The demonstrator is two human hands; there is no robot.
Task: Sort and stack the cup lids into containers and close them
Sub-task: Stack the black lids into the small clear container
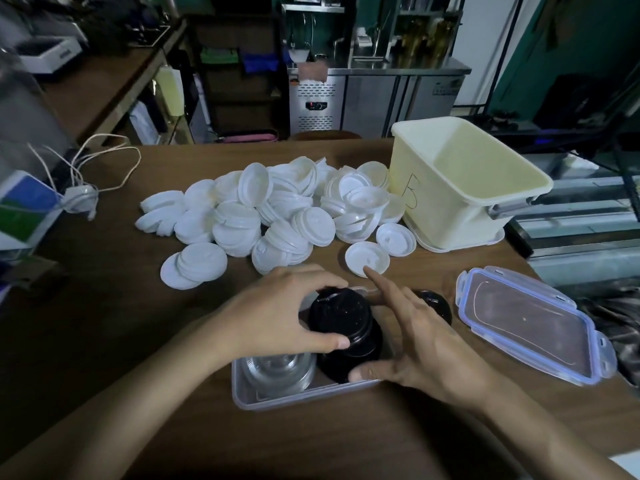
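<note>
**Desk:** Where were the hands when you looked down the head view?

**Operator:** Both were over the clear container point(277, 400), so I took that as my marker. The left hand point(277, 313) was curled round the top of a stack of black lids point(343, 317), thumb on the near side and fingers over the far side. The right hand point(426, 344) was spread wide, thumb against the foot of that stack and forefinger straight out. I saw it grip nothing.

**Desk:** And the stack?

**Operator:** It stood in the container's right half. A low nest of clear lids point(277, 370) sat in the left half.

**Desk:** How did you expect it to handle?

**Operator:** I judged it light, thin plastic. It looked glossy, so probably slippery. A nested stack can shear apart if it's pinched only at the top. I'd have taken it low on the sides, with one hand steadying the foot.

**Desk:** What remained?

**Operator:** Plenty, I reckoned. A heap of white lids point(263, 209) lay on the bench point(121, 306) beyond the container. More black ones point(433, 301) sat just right of it, behind the right hand. A clip-on cover point(530, 323), which I took for the container's own, lay further right. A cream bin point(464, 188) stood uncovered, beyond and to the right.
</note>
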